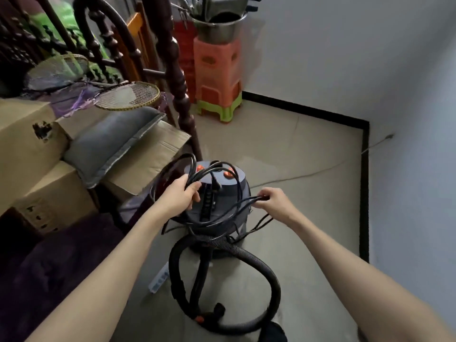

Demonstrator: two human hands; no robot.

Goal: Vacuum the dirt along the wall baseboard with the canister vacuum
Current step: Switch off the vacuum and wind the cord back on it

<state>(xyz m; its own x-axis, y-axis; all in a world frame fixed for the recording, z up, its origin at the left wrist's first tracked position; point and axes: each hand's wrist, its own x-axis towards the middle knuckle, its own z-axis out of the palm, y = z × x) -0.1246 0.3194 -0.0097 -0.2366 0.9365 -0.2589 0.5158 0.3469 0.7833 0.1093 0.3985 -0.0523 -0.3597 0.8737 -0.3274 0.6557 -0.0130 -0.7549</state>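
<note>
Both of your hands are on the black power cord (223,169). Your left hand (179,197) has its fingers curled round a bunch of cord loops, at the left side of the canister vacuum (217,198). Your right hand (274,203) pinches a few strands of the cord at the vacuum's right side. The cord lies in loops over the vacuum's grey top, by the orange knobs. The vacuum stands on the floor in the middle, right in front of you. Its black hose (246,257) curls in a big loop on the floor, nearer to you. The black baseboard (365,193) runs along the far wall and down the right wall. At the left are cardboard boxes (29,144) with a grey cushion (111,144) and a badminton racket (130,96). Far off, an orange stool (217,72) stands in the corner.
</note>
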